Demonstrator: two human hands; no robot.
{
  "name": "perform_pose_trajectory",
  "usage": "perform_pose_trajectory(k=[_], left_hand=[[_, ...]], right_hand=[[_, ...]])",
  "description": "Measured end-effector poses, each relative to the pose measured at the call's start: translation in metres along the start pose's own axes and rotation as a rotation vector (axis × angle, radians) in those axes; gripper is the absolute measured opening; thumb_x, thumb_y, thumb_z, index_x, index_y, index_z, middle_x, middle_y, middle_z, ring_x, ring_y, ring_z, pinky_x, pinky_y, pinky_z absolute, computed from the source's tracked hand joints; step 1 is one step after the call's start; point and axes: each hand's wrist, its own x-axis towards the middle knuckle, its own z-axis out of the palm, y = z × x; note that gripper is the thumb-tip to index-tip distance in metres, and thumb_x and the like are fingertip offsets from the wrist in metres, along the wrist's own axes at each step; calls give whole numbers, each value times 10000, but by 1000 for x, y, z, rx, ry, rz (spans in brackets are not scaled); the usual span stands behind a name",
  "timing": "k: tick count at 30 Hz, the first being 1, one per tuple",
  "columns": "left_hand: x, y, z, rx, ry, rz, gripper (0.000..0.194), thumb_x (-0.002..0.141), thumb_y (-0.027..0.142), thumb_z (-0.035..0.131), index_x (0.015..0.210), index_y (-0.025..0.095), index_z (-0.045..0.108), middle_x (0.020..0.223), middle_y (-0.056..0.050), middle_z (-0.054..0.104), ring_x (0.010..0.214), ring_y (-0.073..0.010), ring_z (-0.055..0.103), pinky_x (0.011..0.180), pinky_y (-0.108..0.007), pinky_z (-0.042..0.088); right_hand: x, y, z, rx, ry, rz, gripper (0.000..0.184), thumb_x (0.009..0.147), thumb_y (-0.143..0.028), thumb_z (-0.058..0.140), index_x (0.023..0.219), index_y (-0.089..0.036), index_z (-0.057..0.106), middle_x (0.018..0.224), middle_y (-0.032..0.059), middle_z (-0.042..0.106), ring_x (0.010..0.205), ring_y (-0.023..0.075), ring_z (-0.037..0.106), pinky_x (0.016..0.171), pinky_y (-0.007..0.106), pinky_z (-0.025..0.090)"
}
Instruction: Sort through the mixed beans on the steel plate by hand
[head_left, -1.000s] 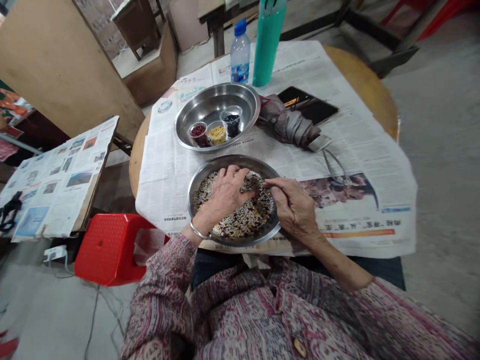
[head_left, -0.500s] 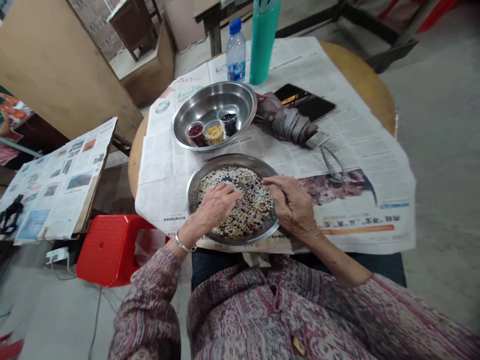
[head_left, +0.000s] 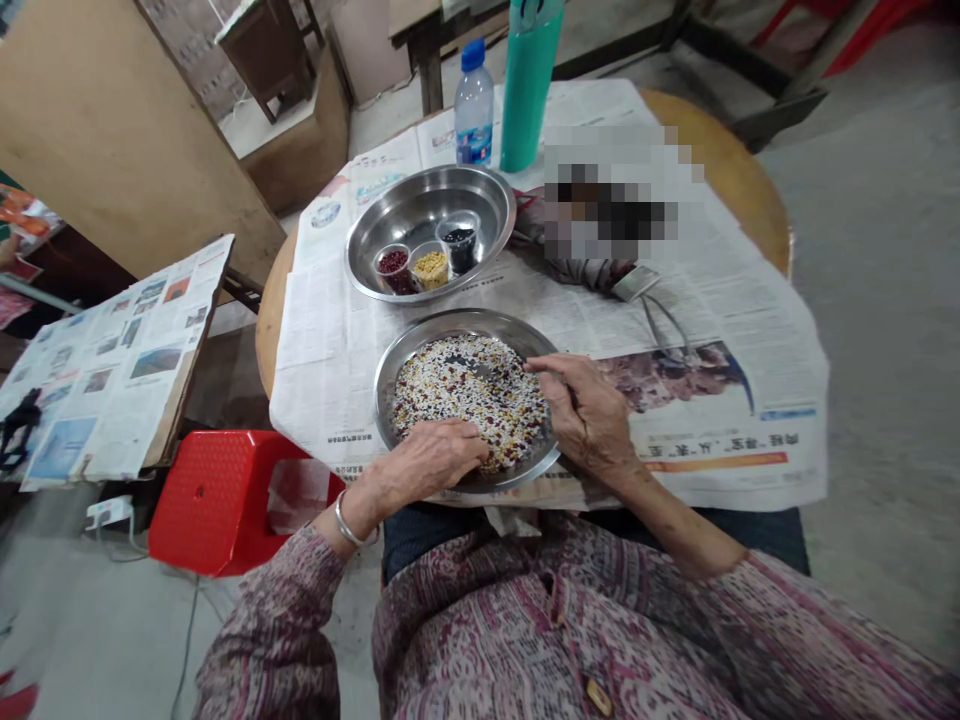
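A round metal tray (head_left: 391,365) holds a spread of mixed white grains (head_left: 450,385) with yellow, dark red and black beans among them. Over the near edge of this tray, my left hand (head_left: 431,455) has its fingers bent and together, down at the mixture; whatever is between the fingertips is hidden. My right hand (head_left: 589,410) grips the right rim, its index finger reaching over the beans. Behind stands a deeper metal basin (head_left: 420,205) with clear cups of red beans (head_left: 393,263), yellow beans (head_left: 430,267) and black beans (head_left: 459,240).
Newspaper (head_left: 330,330) covers the round table. At the back stand a water bottle (head_left: 473,110) and a green bottle (head_left: 529,90). A folded umbrella (head_left: 600,275) lies right of the basin, near a blurred patch. A red stool (head_left: 217,500) is at the left.
My left hand has moved from the middle of the tray toward its near edge, uncovering more of the mixture. My right hand stays at the rim.
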Motion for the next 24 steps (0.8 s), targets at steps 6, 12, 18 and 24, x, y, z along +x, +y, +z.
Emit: perform_pose_trajectory(k=[6,12,18,24], left_hand=[[34,-20,7,42,260,-213,221,1031,166,483,1185,203,637,1120,-60,652,1003,-177,636,814,-289,550],[24,-48,3,51,552,-472,306,951,290,676,1236,205,608,1228,-108,594,1164,-266,568,1042,-453,522],[-12,-32,7,-49,321,-495,885,693,485,909,1409,233,455,1369,-159,482,1204,-362,539,971,-550,556],[9,-6,16,-298,326,-370,276,903,80,602,1143,213,570,1095,-57,581,1006,-207,623,967,-419,570]], right_hand=[[1,0,1,14,-1,5,217,1013,-278,492,1105,-251,686,1044,71,756,1015,242,706,933,447,568],[1,-1,1,49,7,18,214,1010,-287,498,1094,-247,691,1030,72,756,1008,241,708,936,453,573],[2,-5,0,32,-1,57,224,1011,-300,491,1100,-256,692,1045,75,756,1024,248,704,944,484,576],[3,-5,-1,44,-7,52,226,1004,-301,494,1086,-252,699,1046,78,755,1013,254,705,936,482,574]])
